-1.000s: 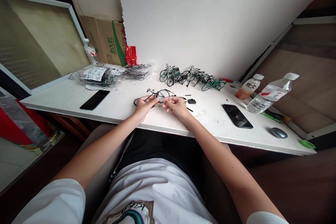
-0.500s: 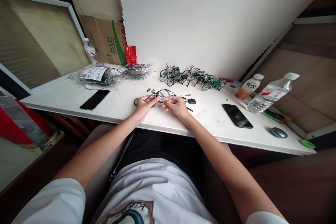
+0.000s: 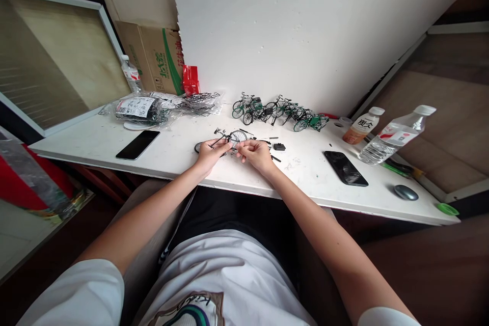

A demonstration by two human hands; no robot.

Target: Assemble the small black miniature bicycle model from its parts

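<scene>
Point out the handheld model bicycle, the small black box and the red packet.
Model bicycle (image 3: 239, 136): head view, on its spoked wheel.
Small black box (image 3: 279, 147): head view, at its middle.
Red packet (image 3: 191, 80): head view, on its front.

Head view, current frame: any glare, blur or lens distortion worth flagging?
Head view: wide-angle stretch seems to tilt the large clear bottle outward; faint reflections mark the right-side phone; the upper right corner falls dark, the lower right looks blurred; fine detail on the model bicycle by the right hand is illegible.
</scene>
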